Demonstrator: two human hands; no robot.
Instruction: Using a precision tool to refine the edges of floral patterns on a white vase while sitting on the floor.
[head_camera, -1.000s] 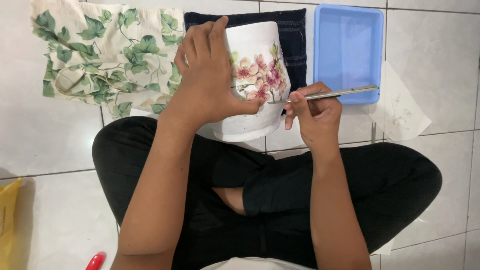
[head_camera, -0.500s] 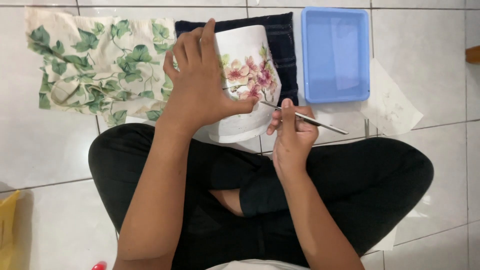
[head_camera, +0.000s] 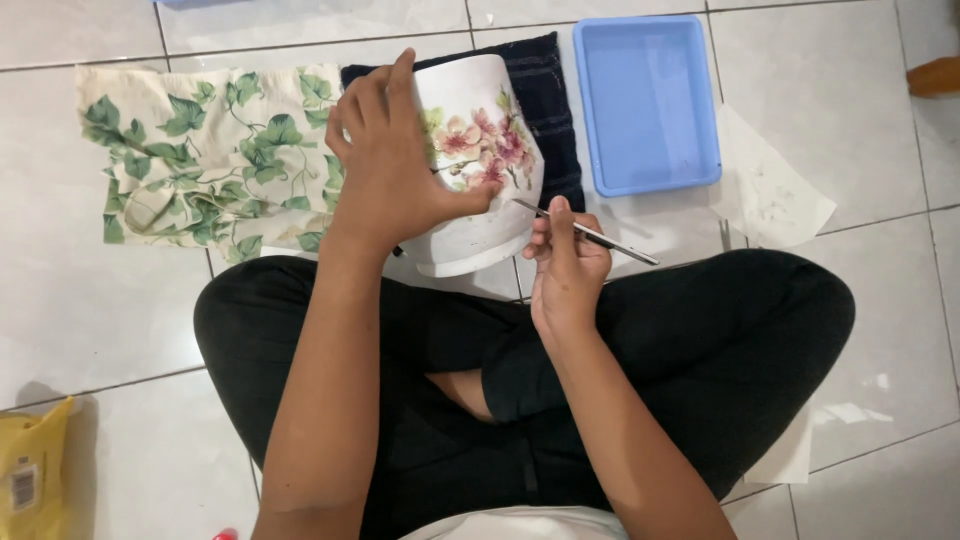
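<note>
One white pot (head_camera: 480, 170), one thin brush (head_camera: 590, 236), two hands at work. The left hand (head_camera: 395, 175) is spread wide over the pot's side, fingers curled round the rim end and thumb pressing near the flower picture, tipping the pot on its side above the person's crossed legs. The right hand (head_camera: 565, 262) is pinched tight round the brush, its tip touching the pot's wall just under the blossoms. The pot itself: white, tapered, with one cluster of pink and cream flowers and green leaves stuck on the upper side; its base faces the person. Behind it lies one dark blue cloth (head_camera: 555, 110), and left of that one cream cloth printed with green ivy leaves (head_camera: 205, 155). One light blue plastic tray (head_camera: 648, 100) sits to the right on the white tiled floor (head_camera: 70, 300), one scrap of thin paper (head_camera: 770, 190) just beside it. One yellow packet (head_camera: 30, 470), possibly wipes, shows at the lower left edge
</note>
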